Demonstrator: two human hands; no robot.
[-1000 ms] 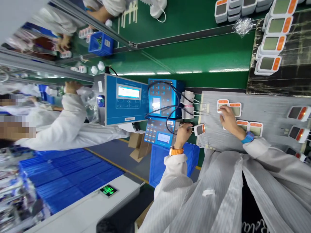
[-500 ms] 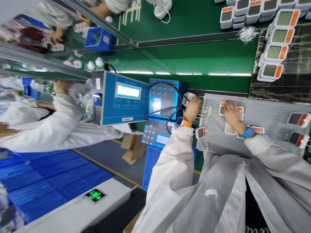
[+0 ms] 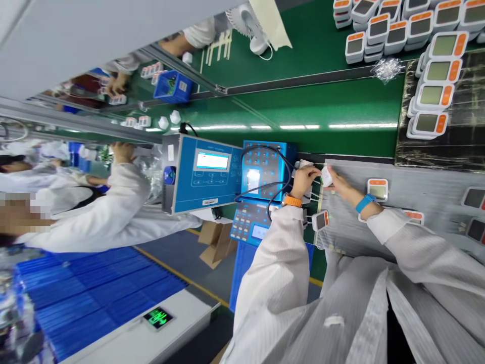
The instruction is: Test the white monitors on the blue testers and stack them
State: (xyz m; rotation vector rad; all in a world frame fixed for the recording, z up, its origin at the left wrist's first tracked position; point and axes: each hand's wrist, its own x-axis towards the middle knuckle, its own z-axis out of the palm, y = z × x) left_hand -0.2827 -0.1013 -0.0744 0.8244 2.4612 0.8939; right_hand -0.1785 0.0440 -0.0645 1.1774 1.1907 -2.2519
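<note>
Hands: left hand (image 3: 303,179) and right hand (image 3: 338,184) are brought together at the mat's edge, beside the blue tester (image 3: 267,169).
Right hand: thumb and fingers pinch a small white device (image 3: 326,176), lifted just clear of the mat.
Left hand: fingers curl at the device's tester-side end; whether they grip the device itself or a plug there is too small to tell.
Device heading: white shell faces the camera and no screen shows. Its long axis runs roughly up-down in the picture, slightly tilted.
Mat: grey ribbed mat (image 3: 424,174) carries an orange-striped monitor (image 3: 378,188) near the right wrist, and another unit (image 3: 321,220) at its edge below the left wrist.
Tester: black cables (image 3: 282,169) loop across its face, and a larger blue instrument (image 3: 202,169) with a lit screen stands just beside it.
Bench: green surface (image 3: 303,101), with a black tray (image 3: 435,146) of monitors and more rows beyond it.
Room: a co-worker's white sleeve (image 3: 113,202) reaches in at the left.
</note>
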